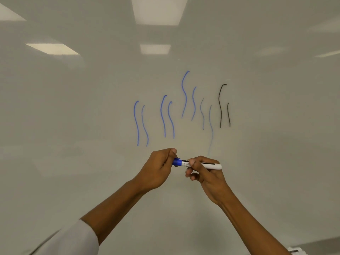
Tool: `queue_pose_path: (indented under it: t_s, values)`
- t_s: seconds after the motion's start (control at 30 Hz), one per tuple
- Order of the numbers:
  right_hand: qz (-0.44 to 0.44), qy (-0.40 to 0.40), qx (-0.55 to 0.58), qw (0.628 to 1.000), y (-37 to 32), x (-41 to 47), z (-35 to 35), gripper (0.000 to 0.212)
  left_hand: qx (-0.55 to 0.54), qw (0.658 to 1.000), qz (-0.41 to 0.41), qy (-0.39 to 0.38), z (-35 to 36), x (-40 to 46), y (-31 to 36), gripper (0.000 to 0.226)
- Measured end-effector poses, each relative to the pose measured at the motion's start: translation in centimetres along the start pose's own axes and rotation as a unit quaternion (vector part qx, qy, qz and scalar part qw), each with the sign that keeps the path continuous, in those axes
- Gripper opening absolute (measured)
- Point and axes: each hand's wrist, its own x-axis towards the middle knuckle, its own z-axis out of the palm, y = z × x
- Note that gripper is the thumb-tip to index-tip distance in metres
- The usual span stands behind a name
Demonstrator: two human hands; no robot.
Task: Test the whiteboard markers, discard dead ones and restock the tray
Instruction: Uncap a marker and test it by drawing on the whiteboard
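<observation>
A slim white-barrelled whiteboard marker with a blue cap [197,164] lies roughly level in front of the glossy white whiteboard [73,107], its blue cap end pointing to nine o'clock and its plain white tail to three o'clock. A black band runs along the barrel beside a printed label (too small to read). The cap appears seated on the barrel, though fingers hide part of the joint. At twelve o'clock from it, wavy blue test strokes [166,116], some faint, and two black test strokes [224,107] mark the board.

Bare whiteboard [73,126] (both sides)
</observation>
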Motion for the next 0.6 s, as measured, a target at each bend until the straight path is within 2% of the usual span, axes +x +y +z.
queue_pose_path:
  t_s: [0.13, 0.3, 0.4, 0.53, 0.6]
  values:
    - [0.011, 0.006, -0.02, 1.0, 0.0, 0.0, -3.3, 0.016, -0.025, 0.999, -0.021, -0.012, 3.3, 1.2, -0.1, 0.042]
    - [0.084, 0.002, -0.086, 0.993, 1.4, -1.1, -9.6, 0.016, -0.078, 0.993, -0.062, -0.062, 9.2, 1.0, -1.1, 0.04]
    - [0.163, 0.014, -0.109, 0.981, 3.2, -3.1, -14.3, 0.014, -0.09, 0.987, -0.091, -0.097, 13.8, -0.3, -2.2, 0.031]
    - [0.282, 0.092, -0.091, 0.951, 6.3, -7.2, -21.1, 0.027, -0.091, 0.981, -0.135, -0.11, 20.8, -2.6, -4.3, 0.023]
    - [0.328, 0.092, -0.141, 0.93, 8.2, -9.5, -24.3, 0.028, -0.078, 0.978, -0.156, -0.113, 24.6, -3.9, -5.5, 0.021]
